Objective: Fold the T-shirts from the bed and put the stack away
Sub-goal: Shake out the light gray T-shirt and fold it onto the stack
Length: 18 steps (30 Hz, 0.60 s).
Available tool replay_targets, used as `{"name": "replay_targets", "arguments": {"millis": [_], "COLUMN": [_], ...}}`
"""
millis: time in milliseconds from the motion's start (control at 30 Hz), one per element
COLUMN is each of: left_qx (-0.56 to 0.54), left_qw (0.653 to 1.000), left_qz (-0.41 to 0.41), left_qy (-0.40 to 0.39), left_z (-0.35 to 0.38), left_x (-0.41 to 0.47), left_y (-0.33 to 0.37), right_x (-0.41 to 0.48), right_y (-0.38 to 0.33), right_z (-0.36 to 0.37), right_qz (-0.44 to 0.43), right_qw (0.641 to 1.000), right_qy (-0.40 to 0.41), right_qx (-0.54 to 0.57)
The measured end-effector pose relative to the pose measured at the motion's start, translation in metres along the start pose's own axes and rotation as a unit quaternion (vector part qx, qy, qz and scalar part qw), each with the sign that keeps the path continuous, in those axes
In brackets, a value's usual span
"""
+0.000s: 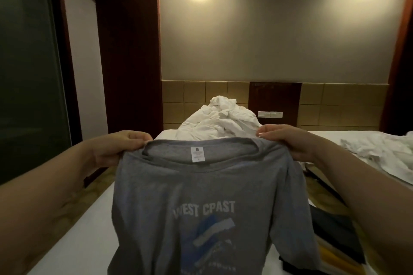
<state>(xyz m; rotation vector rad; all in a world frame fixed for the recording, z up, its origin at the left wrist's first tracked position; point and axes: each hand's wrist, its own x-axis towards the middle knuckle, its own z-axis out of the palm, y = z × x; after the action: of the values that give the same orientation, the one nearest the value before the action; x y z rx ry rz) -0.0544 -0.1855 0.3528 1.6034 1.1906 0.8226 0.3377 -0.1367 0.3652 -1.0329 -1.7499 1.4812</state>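
Observation:
A grey T-shirt [201, 196] with a white "WEST COAST" print and a blue graphic hangs in front of me above the bed [85, 236], front side towards me. My left hand [118, 147] pinches its left shoulder beside the collar. My right hand [288, 140] pinches the right shoulder. The shirt's lower hem runs out of the frame. Dark T-shirts [335, 230] with a yellow one under them lie on the bed at the lower right, partly hidden by the grey shirt.
A heap of crumpled white bedding [221, 118] lies at the head of the bed against the padded headboard. A second bed with rumpled white sheets [380, 152] stands to the right across a narrow gap. Dark glass and wooden panels line the left wall.

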Motion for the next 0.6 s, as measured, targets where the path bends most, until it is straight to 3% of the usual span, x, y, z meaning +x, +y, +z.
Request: {"name": "replay_targets", "arguments": {"millis": [67,200,333,467,600], "left_qx": [-0.016,-0.032,-0.008,0.081,0.071], "left_qw": [0.999,0.998,0.999,0.997,0.992], "left_qz": [0.007,0.024,0.009,-0.013,0.025], "left_qy": [-0.041,-0.046,-0.046,0.011,0.098], "left_z": [-0.008,-0.013,-0.006,-0.004,-0.004], "left_x": [0.000,-0.001,0.000,0.002,-0.002], "left_y": [-0.003,-0.006,-0.003,-0.002,-0.002], "right_x": [0.001,0.002,0.010,0.018,0.022], "right_y": [0.001,0.003,0.006,0.001,-0.001], "right_z": [-0.008,-0.015,-0.007,0.007,0.015], "right_qz": [0.003,0.004,-0.017,-0.052,-0.099], "right_qw": [0.999,0.997,0.959,0.917,0.900], "right_qy": [0.002,-0.007,0.062,0.102,0.126], "right_qx": [-0.035,-0.075,-0.275,-0.382,-0.406]}}
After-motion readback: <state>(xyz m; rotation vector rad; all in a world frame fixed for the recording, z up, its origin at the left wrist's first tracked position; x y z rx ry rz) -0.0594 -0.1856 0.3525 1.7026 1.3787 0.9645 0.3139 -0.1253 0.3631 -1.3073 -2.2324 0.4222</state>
